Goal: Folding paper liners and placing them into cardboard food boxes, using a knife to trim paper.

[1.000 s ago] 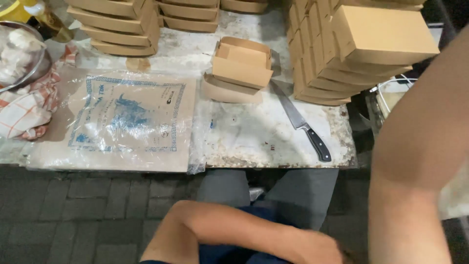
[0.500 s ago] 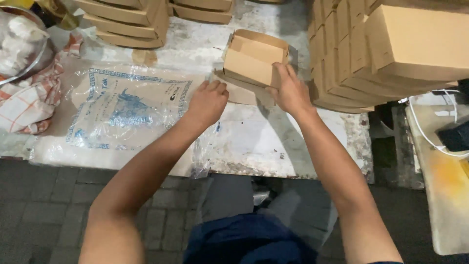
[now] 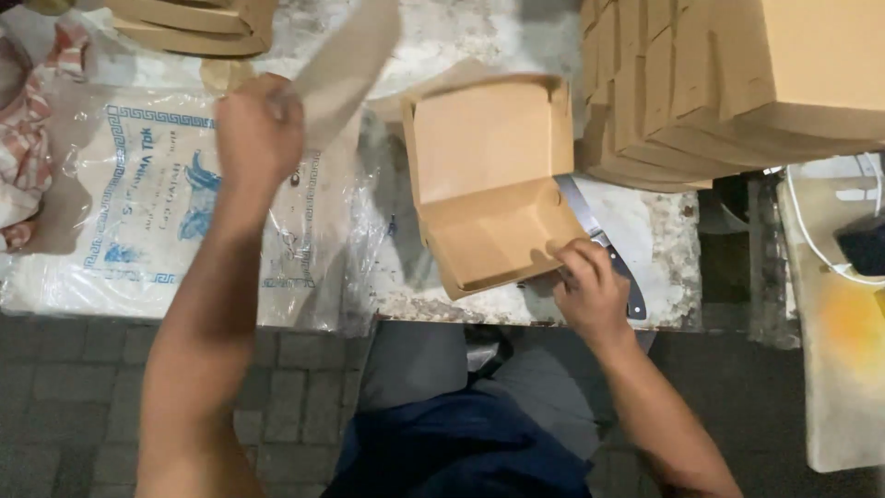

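Note:
An open brown cardboard box lies on the stone table near its front edge, lid flap folded back. My right hand grips the box's near right corner, with fingers over the knife lying under that side. My left hand is raised above the table's left part and holds a flat brown paper sheet that stands up blurred.
Tall stacks of folded brown boxes fill the back right; another stack sits at the back left. A clear printed plastic bag covers the left of the table. A red-and-white cloth lies at the far left. White cables lie on a side surface.
The box has been pulled toward the table's front and now lies open. My left hand moved left and lifted a brown sheet. My right hand slid down to the box's near corner.

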